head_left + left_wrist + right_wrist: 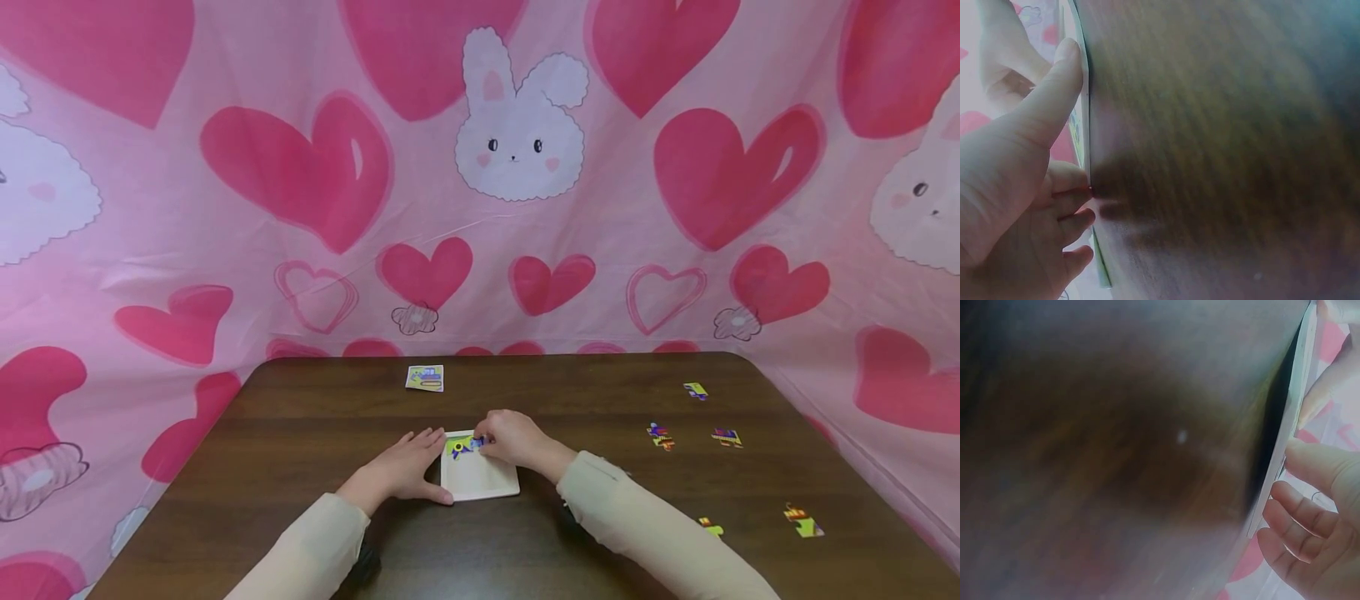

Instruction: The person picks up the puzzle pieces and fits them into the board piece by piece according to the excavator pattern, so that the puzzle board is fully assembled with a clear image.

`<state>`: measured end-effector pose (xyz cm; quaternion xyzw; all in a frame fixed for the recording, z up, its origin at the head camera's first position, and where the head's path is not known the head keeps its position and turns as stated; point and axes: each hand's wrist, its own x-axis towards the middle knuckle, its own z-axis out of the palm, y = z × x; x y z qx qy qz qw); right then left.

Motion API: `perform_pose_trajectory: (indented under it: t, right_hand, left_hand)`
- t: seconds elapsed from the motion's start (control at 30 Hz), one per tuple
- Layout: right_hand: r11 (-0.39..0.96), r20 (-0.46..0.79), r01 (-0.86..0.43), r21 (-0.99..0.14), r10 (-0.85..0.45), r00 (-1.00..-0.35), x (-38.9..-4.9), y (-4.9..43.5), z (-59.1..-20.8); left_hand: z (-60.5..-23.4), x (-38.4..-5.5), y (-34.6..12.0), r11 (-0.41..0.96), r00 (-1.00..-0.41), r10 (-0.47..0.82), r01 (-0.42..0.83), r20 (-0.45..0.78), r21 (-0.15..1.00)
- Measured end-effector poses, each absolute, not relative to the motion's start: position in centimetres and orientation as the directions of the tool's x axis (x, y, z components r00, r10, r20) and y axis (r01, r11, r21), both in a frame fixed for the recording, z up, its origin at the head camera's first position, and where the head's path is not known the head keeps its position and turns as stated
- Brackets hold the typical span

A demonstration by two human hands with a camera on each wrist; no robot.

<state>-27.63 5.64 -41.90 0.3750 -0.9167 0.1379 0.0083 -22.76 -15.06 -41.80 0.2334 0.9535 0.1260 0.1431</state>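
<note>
A shallow white puzzle tray (480,482) lies near the middle of the table, with a yellow-green and blue puzzle piece (458,447) in its upper left corner. Along the tray's left edge rests my left hand (405,468), fingers extended at the far corner and thumb (1063,81) spread toward the near corner. My right hand (516,438) is over the tray's far right part, its curled fingertips pinching a bluish puzzle piece (477,444) beside the first one. Those fingertips partly cover that piece. In the right wrist view, the tray's rim (1282,440) hides the piece.
A small picture card (425,378) lies beyond the tray, toward the back. Several loose puzzle pieces are spread over the right side, among them a yellow one (696,390), a purple-red one (727,437) and one (805,521) nearer the front. A heart-patterned cloth (525,225) hangs behind the table.
</note>
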Motion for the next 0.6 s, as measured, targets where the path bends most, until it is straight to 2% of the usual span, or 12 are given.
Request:
perform_pose_trajectory:
  t: [0.6]
  right_hand:
    - [0.695,0.110,-0.682,-0.227,-0.678,-0.727,-27.55,5.41,-41.88]
  left_hand:
    - [-41.70,-22.66,-15.06,0.856,-0.848,0.488,0.418,-0.208,0.306]
